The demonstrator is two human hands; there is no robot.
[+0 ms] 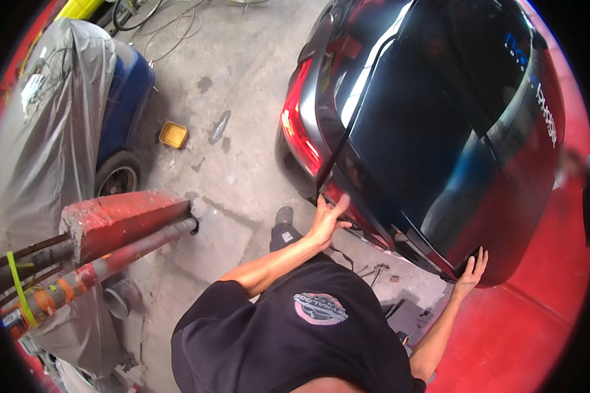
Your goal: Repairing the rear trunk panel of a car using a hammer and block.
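A glossy black car (432, 118) takes up the upper right, with a red tail light (299, 128) along its left side. My left hand (328, 221) touches the car's near edge just below that light, its thumb and fingers spread; part of the fingertips is hidden by the edge. Farther right, my right hand (472, 270) rests on the near right corner of the black bodywork with fingers stretched out along it. Between the hands runs the lower rear edge of the car. Neither hand shows a loose object in it.
A red-painted post (128, 219) with a pipe (134, 247) beside it juts in from the left. Behind it stands a blue car (128, 92) under a grey cover (52, 150). A yellow tub (173, 135) sits on the concrete floor. Tools (377, 272) lie below the car's edge.
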